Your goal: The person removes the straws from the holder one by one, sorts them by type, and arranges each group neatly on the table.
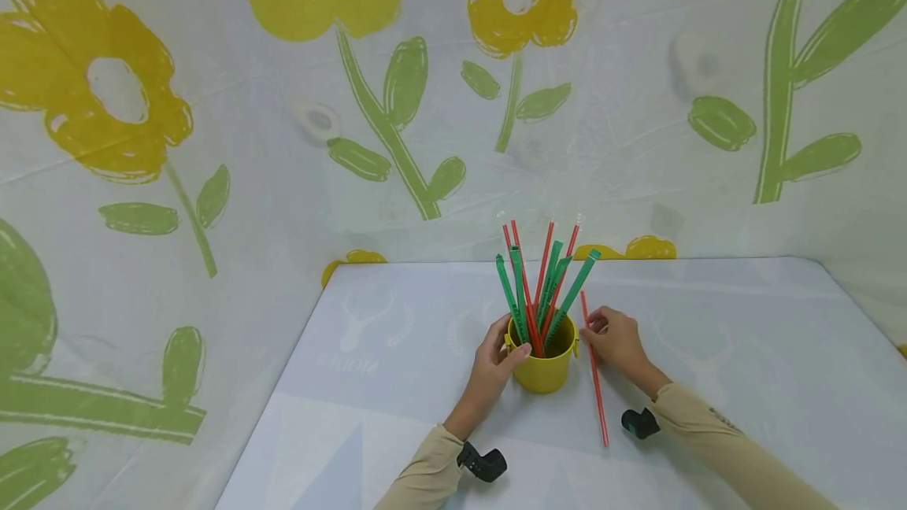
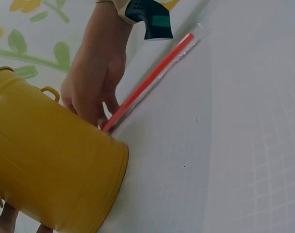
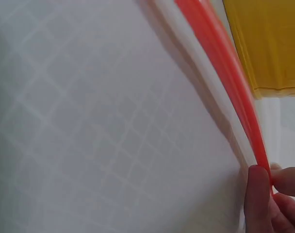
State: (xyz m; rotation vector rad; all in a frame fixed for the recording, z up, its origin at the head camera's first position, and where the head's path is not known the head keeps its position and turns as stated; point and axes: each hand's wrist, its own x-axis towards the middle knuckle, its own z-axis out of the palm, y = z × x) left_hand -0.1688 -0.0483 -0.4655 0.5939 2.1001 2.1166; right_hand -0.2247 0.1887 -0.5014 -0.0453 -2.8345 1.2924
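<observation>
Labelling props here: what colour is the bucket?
Yellow: the bucket shows best in the left wrist view.

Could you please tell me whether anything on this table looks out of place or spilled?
Nothing looks spilled. Only one red straw stands out: it is outside the yellow bucket, apart from the straws inside, but the right hand pinches it, so it hardly seems misplaced.

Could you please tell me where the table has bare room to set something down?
The table is bare between its left edge and the left hand, and between the right hand and the right edge. The middle is crowded: the left hand holds the yellow bucket of red and green straws, and beside it the right hand pinches a loose red straw.
</observation>
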